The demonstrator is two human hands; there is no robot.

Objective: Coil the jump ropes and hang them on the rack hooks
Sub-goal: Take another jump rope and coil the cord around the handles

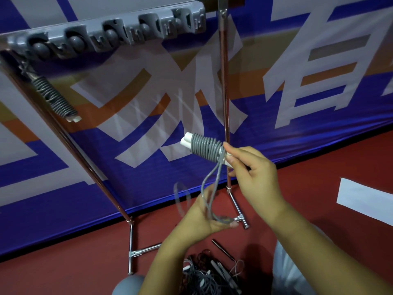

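My right hand grips a jump rope bundle: grey cord wound tightly round two white handles, held out in front of the rack. A loose loop of the same grey cord hangs down from it into my left hand, whose fingers curl round the loop's lower end. A second coiled jump rope hangs from the left end of the grey hook rail on top of the metal rack.
The rack's right upright pole stands just behind the held bundle; its feet rest on the red floor. A tangle of loose jump ropes lies on the floor below my hands. A blue printed banner hangs behind.
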